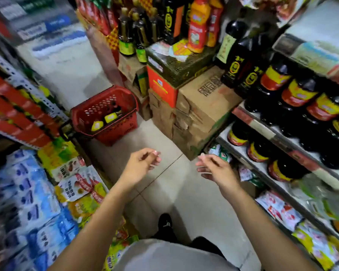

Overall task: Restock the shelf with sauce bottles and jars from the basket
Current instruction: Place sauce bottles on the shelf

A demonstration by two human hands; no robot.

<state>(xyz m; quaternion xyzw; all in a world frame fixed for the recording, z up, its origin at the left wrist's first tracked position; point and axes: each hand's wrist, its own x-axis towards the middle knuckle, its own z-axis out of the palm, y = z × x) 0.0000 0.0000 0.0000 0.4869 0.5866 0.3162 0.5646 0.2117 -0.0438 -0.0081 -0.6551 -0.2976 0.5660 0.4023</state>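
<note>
Left hand point(143, 163) and right hand point(213, 166) hover apart, fingers loosely curled, holding nothing. Beyond them, a red perforated basket point(123, 132) stands on the floor point(176, 184), containing dark bottles point(111, 116) with yellow labels. The sauce shelf point(262, 130) lies to its right.

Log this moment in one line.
left hand: empty, open | right hand: empty, open | red basket: on floor ahead, bottles inside | sauce shelf: right side

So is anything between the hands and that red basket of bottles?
Nothing visible. The empty left hand and right hand hang over bare floor tiles, and the red plastic basket ahead is open-topped, its yellow-capped bottles exposed. Stacked brown cardboard boxes stand off to its right.
</note>
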